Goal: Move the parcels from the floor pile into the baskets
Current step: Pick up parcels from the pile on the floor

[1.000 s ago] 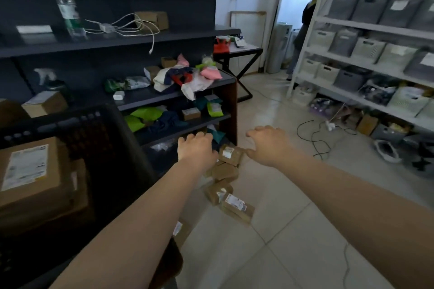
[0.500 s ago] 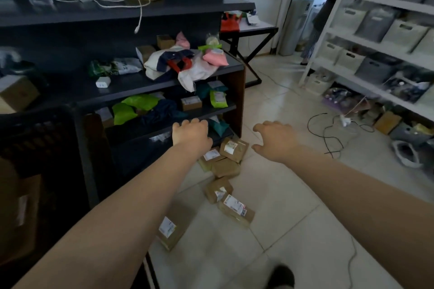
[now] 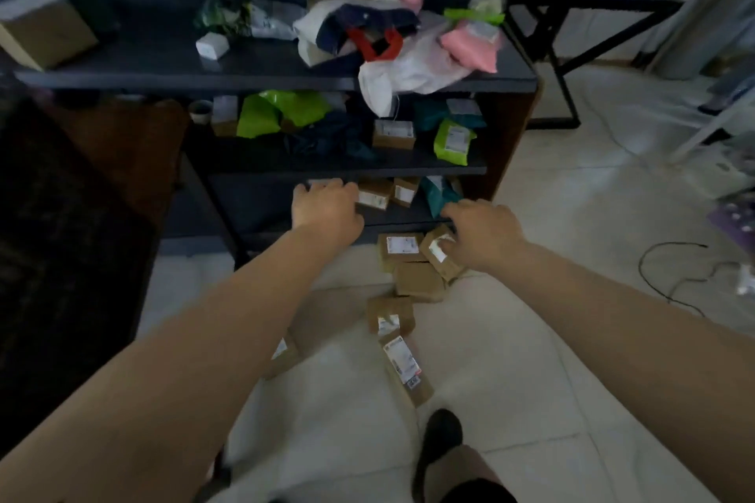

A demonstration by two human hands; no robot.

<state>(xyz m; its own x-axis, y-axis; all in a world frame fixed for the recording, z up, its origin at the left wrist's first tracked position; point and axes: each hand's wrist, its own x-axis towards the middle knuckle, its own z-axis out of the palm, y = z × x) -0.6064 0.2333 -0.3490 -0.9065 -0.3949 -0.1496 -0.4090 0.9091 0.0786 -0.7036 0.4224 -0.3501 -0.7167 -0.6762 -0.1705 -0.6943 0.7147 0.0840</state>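
We see the parcels [image 3: 402,290] strewn in a brown cardboard pile on the pale floor [image 3: 531,359] at centre frame, running from the foot of the dark shelf [image 3: 286,73] down toward a dark shoe [image 3: 439,441]. Our right hand [image 3: 480,235] reaches onto the topmost parcel [image 3: 441,253], fingers bent over its label, though a firm grip we cannot tell. Our left hand [image 3: 325,206] hovers, loosely curled and empty, before the bottom shelf.
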